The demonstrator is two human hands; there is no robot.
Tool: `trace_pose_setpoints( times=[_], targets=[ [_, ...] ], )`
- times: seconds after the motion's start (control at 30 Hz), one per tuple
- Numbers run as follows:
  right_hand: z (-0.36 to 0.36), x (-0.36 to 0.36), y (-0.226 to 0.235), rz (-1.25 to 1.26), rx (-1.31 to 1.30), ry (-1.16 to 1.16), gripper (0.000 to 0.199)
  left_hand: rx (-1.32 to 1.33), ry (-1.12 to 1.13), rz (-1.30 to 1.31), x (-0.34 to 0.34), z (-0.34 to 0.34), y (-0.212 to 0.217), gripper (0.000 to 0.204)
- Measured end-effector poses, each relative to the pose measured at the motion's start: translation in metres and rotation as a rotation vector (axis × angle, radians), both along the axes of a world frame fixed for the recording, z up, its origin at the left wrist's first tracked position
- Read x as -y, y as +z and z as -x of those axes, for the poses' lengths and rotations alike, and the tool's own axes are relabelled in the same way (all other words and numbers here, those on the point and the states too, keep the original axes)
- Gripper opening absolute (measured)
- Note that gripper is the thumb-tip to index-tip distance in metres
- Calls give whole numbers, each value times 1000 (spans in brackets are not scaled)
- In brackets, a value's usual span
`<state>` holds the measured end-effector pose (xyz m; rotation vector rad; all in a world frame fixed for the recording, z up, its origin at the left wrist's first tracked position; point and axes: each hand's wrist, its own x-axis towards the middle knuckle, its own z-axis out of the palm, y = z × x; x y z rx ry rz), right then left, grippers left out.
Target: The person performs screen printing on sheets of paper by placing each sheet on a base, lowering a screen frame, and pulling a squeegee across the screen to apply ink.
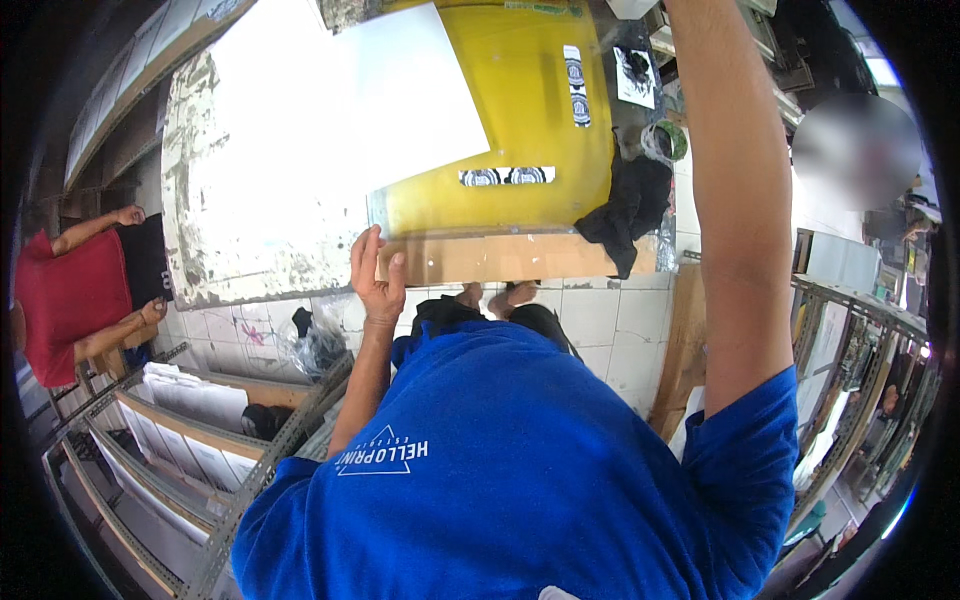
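Note:
My left hand is raised at the near edge of the worktable, its fingers stretched and the thumb apart. Its fingertips are close to the wooden edge of a yellow screen-like panel; whether they touch it I cannot tell. A large white sheet overlaps the panel's left side. Two strips with round black prints show on the yellow: an upright strip and a level strip. My right forearm reaches forward past the panel's right side, and its hand lies beyond the top of the picture.
Right of the panel are a crumpled black cloth, a black-smeared paper and a green-rimmed round container. A paint-stained board lies left. A person in red stands farther left. Metal racks flank me; a plastic bag is on the floor.

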<state>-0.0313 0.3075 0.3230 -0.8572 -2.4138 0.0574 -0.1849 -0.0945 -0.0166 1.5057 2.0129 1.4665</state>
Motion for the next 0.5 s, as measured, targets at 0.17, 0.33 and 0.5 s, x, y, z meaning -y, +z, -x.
trace_pose_setpoints(
  times=[0.17, 0.33, 0.5],
  targets=[
    [3, 10, 3, 1, -48, 6, 58, -49, -10, -33, -38, 37, -11, 48],
    [3, 5, 6, -33, -90, -17, 51, -298, -89, 179, -131, 54, -10, 54],
    [5, 3, 11, 57, -131, -9, 52, -608, -189, 442, -195, 64, -35, 70]
  ],
)
